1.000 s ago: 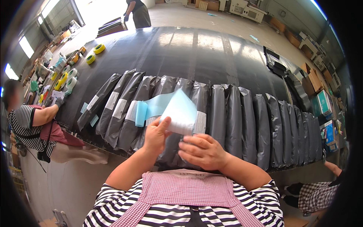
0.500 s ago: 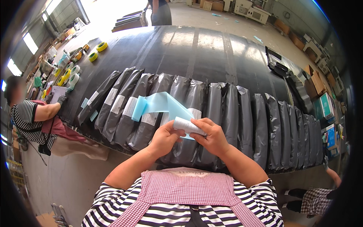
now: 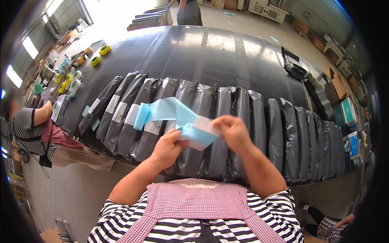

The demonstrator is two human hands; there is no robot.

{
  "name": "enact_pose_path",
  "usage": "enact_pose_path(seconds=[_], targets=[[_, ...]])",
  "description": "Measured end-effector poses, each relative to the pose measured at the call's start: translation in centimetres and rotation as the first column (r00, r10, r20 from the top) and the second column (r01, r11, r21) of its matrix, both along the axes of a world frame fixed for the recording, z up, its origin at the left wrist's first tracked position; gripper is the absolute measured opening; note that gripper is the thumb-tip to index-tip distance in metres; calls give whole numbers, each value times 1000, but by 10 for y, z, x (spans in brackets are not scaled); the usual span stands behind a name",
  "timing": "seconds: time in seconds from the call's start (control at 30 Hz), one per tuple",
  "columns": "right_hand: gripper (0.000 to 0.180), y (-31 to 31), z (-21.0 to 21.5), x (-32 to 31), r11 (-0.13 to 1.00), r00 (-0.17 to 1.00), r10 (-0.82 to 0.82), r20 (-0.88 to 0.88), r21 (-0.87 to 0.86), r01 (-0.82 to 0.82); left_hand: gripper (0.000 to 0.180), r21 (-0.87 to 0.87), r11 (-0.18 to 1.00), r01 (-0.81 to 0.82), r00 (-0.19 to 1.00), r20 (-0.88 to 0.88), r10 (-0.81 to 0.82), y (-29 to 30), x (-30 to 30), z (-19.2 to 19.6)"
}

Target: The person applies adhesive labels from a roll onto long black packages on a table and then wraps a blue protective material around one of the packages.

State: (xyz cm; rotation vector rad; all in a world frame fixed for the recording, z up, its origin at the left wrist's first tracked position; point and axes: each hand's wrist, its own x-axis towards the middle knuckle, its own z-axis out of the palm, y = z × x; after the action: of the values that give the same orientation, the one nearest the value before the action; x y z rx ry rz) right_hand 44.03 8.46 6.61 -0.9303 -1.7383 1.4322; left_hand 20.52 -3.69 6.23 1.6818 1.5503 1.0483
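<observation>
A long strip of labels on light blue backing (image 3: 162, 110) stretches between my hands and trails off to the left, where its end curls into a loose roll over the bags. My left hand (image 3: 167, 149) is closed, with thumb and fingers pinching a curled part of the strip. My right hand (image 3: 235, 133) is closed too, its fingertips at the right edge of a white label (image 3: 204, 124) on the strip; motion smears them a little. Beneath both hands lies a row of dark grey plastic bags (image 3: 223, 117), packed side by side. Several at the left carry white labels.
The black table (image 3: 182, 52) extends beyond the bags. Yellow tape rolls (image 3: 104, 50) lie at its far left, near a person in a striped shirt (image 3: 28, 129). Cardboard boxes (image 3: 339, 88) and a blue box (image 3: 354, 145) stand at right. Another person (image 3: 189, 12) stands behind the table.
My hands have moved apart, the right one going right and slightly up. The rolled part between them has opened out flat, showing blue backing and white labels.
</observation>
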Motion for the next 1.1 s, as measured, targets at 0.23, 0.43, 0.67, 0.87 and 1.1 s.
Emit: enact_pose_path(seconds=[0.23, 0.43, 0.67, 0.87, 1.1], targets=[[21, 33, -2, 38, 963, 871, -266, -413, -65, 263, 14, -337, 927, -165, 800, 503, 325, -21, -46, -50], [29, -1, -74, 44, 681, 944, -179, 277, 728, -85, 21, -306, 926, -220, 667, 646, 372, -26, -65, -61], [31, -2, -89, 48, 698, 862, -161, 480, 673, -244, 23, -290, 926, -243, 676, 634, 376, -23, -59, -49], [26, -22, -18, 35, 893, 567, -102, 817, 327, -311, 24, -274, 928, -252, 659, 654, 372, -31, -64, -57], [35, 18, -73, -16, 715, 589, -423, 689, 653, -251, 22, -263, 944, -198, 670, 667, 326, -20, -49, -43]])
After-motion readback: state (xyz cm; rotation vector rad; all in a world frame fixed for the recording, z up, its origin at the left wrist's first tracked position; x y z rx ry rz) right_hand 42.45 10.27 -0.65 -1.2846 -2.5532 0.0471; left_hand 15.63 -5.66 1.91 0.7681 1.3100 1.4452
